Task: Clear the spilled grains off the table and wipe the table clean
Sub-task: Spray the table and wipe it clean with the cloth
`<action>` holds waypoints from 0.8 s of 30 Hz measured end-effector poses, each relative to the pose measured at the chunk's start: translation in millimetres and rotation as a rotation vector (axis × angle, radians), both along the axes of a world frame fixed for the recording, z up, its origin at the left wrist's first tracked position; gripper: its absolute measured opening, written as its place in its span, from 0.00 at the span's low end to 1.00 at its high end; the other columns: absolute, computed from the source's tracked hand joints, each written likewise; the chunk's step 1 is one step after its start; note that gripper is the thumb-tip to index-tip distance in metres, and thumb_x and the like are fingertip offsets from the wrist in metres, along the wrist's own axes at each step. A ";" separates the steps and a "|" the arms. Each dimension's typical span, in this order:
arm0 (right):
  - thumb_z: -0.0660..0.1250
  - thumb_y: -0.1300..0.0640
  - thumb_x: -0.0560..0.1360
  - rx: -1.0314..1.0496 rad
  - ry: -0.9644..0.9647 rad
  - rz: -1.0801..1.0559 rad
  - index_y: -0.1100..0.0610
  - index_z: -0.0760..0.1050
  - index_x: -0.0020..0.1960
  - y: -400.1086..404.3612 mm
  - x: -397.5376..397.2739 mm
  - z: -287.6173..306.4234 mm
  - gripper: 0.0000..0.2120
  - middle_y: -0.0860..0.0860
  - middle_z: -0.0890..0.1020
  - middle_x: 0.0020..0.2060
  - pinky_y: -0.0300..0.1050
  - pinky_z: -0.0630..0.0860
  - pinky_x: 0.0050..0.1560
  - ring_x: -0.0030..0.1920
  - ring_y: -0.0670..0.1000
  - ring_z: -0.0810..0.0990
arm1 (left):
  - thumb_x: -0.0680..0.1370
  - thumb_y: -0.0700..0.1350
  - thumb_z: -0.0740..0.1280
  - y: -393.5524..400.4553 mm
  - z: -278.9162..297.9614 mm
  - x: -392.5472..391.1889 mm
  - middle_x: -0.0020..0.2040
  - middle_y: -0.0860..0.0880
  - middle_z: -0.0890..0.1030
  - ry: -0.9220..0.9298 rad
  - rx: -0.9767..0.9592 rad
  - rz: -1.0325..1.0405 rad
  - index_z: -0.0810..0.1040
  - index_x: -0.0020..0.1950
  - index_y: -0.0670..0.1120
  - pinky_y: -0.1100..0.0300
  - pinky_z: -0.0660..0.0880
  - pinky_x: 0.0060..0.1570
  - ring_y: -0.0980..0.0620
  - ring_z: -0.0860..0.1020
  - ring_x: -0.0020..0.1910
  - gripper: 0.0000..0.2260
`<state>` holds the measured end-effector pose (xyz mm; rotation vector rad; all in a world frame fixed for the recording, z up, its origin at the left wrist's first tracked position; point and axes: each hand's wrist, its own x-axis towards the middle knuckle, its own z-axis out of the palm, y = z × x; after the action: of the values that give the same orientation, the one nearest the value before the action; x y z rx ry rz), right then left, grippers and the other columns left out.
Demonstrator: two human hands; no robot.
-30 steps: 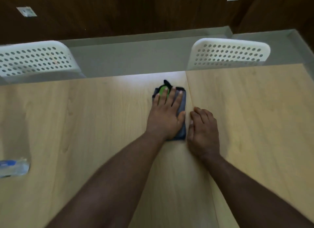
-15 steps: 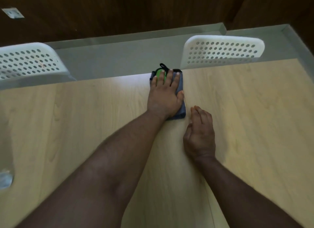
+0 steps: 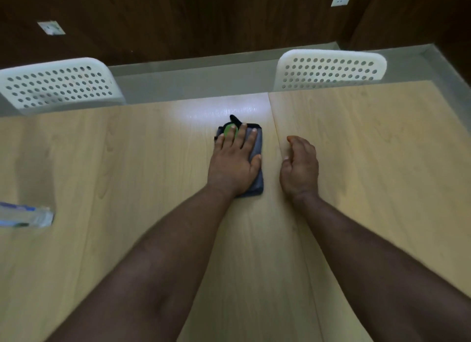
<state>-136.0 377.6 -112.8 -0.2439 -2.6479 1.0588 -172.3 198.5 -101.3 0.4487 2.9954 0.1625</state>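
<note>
The left hand (image 3: 233,163) is pressing flat, fingers straight, on the folded grey cloth (image 3: 256,163) mid-table (image 3: 127,163); the right hand (image 3: 300,168) is resting loosely curled, empty. Wiping seems underway; no grains are showing. Next, probably another sweeping stroke.

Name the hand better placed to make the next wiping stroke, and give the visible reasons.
Left. The left hand already lies flat on the grey cloth, fingers straight, pressing it to the table. The right hand sits beside the cloth, loosely curled, holding nothing.

Probably office: desks (image 3: 356,137), chairs (image 3: 331,70).
</note>
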 end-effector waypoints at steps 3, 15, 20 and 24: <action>0.64 0.67 0.78 -0.030 -0.033 0.067 0.63 0.72 0.76 1.1 12.7 0.6 0.26 0.60 0.74 0.74 0.41 0.59 0.77 0.75 0.59 0.70 | 0.85 0.62 0.43 18.5 -0.6 47.7 0.87 0.45 0.45 -0.007 0.014 0.004 0.44 0.87 0.51 0.41 0.46 0.82 0.42 0.44 0.85 0.32; 0.64 0.67 0.81 0.120 -0.148 0.272 0.61 0.70 0.78 44.9 183.2 6.2 0.25 0.57 0.70 0.78 0.55 0.62 0.81 0.80 0.57 0.65 | 0.85 0.62 0.48 -67.1 -5.5 264.7 0.87 0.48 0.45 -0.001 0.054 0.149 0.45 0.87 0.53 0.43 0.47 0.83 0.46 0.44 0.86 0.32; 0.64 0.67 0.80 0.239 -0.147 0.313 0.63 0.68 0.79 44.8 206.5 0.9 0.27 0.59 0.67 0.80 0.55 0.59 0.82 0.82 0.57 0.60 | 0.85 0.60 0.47 -57.9 -6.7 297.7 0.86 0.43 0.51 0.023 0.016 0.417 0.51 0.87 0.47 0.39 0.52 0.81 0.40 0.52 0.85 0.32; 0.63 0.66 0.80 0.267 -0.125 0.282 0.63 0.68 0.79 39.8 206.9 -2.8 0.26 0.60 0.67 0.79 0.54 0.58 0.82 0.81 0.58 0.61 | 0.85 0.60 0.48 -20.2 -9.6 283.8 0.86 0.42 0.51 0.012 0.026 0.461 0.51 0.87 0.47 0.38 0.51 0.81 0.38 0.52 0.84 0.33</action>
<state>70.9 417.4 -115.7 0.1271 -2.9618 0.7704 111.5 178.3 -110.9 -0.2476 3.0575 0.2354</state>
